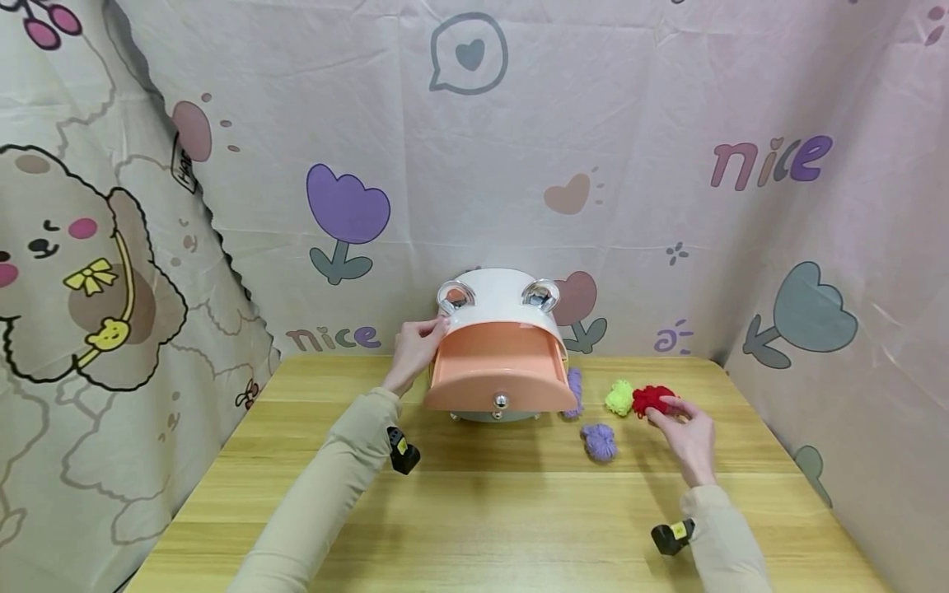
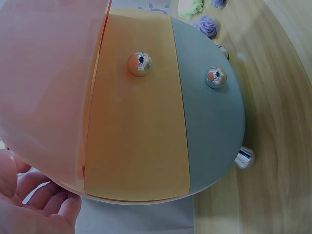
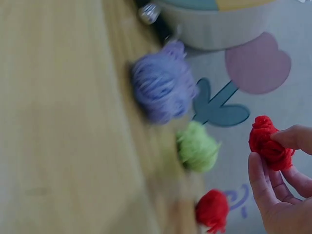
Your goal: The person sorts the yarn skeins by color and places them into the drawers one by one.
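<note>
Presently, the right hand (image 1: 691, 436) pinches red yarn (image 3: 265, 141), which could slip if strands shift; the left hand (image 1: 413, 352) touches the box (image 1: 495, 292), its grip indeterminable.

Toward the far edge of the worktop (image 1: 489, 502), the peach drawer (image 1: 474, 391) is hiding the yellow drawer front (image 2: 136, 136) from head view; right wrist view is cropping the right hand (image 3: 285, 195).
</note>
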`<state>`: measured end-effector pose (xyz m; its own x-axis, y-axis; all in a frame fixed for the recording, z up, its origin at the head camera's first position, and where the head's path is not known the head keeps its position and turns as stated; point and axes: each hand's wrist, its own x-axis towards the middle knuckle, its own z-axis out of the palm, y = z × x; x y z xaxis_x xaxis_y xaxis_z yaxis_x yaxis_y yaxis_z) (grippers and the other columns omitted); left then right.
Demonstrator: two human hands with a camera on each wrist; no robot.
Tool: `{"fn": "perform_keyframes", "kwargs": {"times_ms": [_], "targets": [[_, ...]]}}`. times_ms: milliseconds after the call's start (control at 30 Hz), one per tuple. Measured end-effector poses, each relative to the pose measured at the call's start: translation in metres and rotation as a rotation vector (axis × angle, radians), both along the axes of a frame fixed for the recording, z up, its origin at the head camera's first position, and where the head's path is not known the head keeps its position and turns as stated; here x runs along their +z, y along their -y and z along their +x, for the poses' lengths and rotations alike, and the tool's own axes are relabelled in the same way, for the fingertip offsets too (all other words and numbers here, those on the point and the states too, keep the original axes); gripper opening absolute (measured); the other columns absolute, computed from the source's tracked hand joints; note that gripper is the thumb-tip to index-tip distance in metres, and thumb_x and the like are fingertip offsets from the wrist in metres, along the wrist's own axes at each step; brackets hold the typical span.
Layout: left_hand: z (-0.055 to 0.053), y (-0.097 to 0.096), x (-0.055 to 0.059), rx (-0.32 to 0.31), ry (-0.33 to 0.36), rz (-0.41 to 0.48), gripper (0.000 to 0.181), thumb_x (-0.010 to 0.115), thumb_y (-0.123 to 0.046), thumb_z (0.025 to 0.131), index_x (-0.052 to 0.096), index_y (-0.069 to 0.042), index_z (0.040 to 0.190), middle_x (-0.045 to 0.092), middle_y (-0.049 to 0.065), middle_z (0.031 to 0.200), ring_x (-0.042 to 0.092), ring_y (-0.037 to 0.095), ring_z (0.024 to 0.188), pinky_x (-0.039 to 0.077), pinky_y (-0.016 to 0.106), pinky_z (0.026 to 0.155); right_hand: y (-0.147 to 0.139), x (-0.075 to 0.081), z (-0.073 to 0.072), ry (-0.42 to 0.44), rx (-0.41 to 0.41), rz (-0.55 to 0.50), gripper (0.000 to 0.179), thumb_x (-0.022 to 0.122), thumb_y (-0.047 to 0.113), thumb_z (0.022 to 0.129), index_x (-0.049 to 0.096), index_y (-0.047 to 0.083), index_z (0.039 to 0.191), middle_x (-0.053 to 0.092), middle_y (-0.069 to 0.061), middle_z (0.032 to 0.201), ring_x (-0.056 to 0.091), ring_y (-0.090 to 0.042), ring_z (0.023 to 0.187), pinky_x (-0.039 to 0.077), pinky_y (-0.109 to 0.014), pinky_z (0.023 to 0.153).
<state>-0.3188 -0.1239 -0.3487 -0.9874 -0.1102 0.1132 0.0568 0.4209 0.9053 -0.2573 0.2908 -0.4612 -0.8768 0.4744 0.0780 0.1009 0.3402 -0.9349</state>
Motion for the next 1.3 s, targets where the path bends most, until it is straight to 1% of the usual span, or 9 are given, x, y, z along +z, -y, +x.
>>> {"fn": "perform_keyframes", "kwargs": {"times_ms": [100,167,267,400,567,767,933,1100,1300], "targets": [[0.000,0.000,0.000,0.000,0.000,-0.001,0.043,0.057,-0.036,0.102,0.064,-0.010,0.135,0.067,0.013,0.135,0.065,0.027,0.116,0.048,0.026,0.081,0.006,0.012,-0.002,-0.041,0.041,-0.063,0.044,0.079,0.017,0.086,0.065,0.000,0.124,0.059,0.028,0.080,0.058,0.010,0.074,0.049,-0.012,0.066],[0.000,0.000,-0.001,0.003,-0.002,-0.001,0.043,0.058,-0.036,0.101,0.065,-0.011,0.135,0.067,0.012,0.134,0.066,0.027,0.114,0.047,0.022,0.077,0.011,0.019,-0.002,-0.076,0.071,-0.098,0.045,0.078,0.013,0.086,0.064,-0.003,0.125,0.061,0.029,0.078,0.060,0.009,0.073,0.050,-0.011,0.067],[0.000,0.000,-0.001,0.006,-0.001,-0.001,0.043,0.059,-0.037,0.101,0.065,-0.011,0.134,0.068,0.012,0.133,0.066,0.026,0.114,0.044,0.020,0.075,0.019,0.031,-0.003,-0.123,0.105,-0.124,0.045,0.078,0.011,0.086,0.063,-0.005,0.125,0.063,0.029,0.079,0.061,0.008,0.075,0.051,-0.010,0.070],[0.001,0.000,0.000,0.005,0.002,0.002,0.043,0.058,-0.037,0.101,0.065,-0.010,0.134,0.068,0.012,0.133,0.066,0.026,0.114,0.046,0.022,0.078,0.031,0.047,-0.003,-0.172,0.150,-0.130,0.041,0.079,0.011,0.086,0.065,-0.005,0.121,0.065,0.027,0.083,0.063,0.007,0.077,0.052,-0.011,0.070],[0.001,0.000,0.000,0.002,0.008,0.004,0.043,0.058,-0.036,0.101,0.065,-0.010,0.135,0.068,0.013,0.134,0.065,0.027,0.116,0.049,0.029,0.086,0.043,0.066,-0.002,-0.214,0.233,-0.162,0.037,0.080,0.011,0.085,0.065,-0.004,0.117,0.066,0.022,0.090,0.069,0.005,0.077,0.055,-0.012,0.071],[0.000,0.000,0.000,0.005,-0.007,-0.002,0.043,0.058,-0.036,0.101,0.065,-0.010,0.134,0.067,0.013,0.134,0.065,0.028,0.117,0.050,0.034,0.090,0.059,0.084,0.001,-0.243,0.294,-0.110,0.040,0.078,0.011,0.087,0.063,-0.007,0.120,0.066,0.023,0.090,0.069,0.005,0.078,0.056,-0.012,0.073],[0.000,0.000,0.000,0.000,-0.003,-0.007,0.043,0.057,-0.036,0.102,0.064,-0.010,0.135,0.067,0.014,0.134,0.064,0.028,0.119,0.050,0.036,0.093,0.071,0.097,0.001,-0.273,0.346,-0.087,0.043,0.079,0.012,0.087,0.063,-0.008,0.122,0.066,0.024,0.090,0.069,0.005,0.079,0.056,-0.013,0.073],[0.001,0.000,0.001,-0.001,0.009,0.001,0.043,0.057,-0.035,0.102,0.063,-0.010,0.136,0.065,0.014,0.138,0.062,0.030,0.124,0.050,0.041,0.101,0.084,0.108,0.000,-0.284,0.412,-0.071,0.043,0.078,0.014,0.087,0.064,-0.006,0.123,0.066,0.022,0.094,0.069,0.004,0.083,0.056,-0.014,0.076],[0.001,-0.001,0.000,0.001,0.013,-0.001,0.044,0.058,-0.036,0.102,0.063,-0.010,0.136,0.063,0.013,0.140,0.062,0.030,0.124,0.050,0.041,0.100,0.105,0.119,-0.004,-0.296,0.487,-0.057,0.039,0.078,0.014,0.088,0.066,-0.004,0.120,0.067,0.017,0.093,0.069,0.001,0.082,0.056,-0.016,0.076]]}}
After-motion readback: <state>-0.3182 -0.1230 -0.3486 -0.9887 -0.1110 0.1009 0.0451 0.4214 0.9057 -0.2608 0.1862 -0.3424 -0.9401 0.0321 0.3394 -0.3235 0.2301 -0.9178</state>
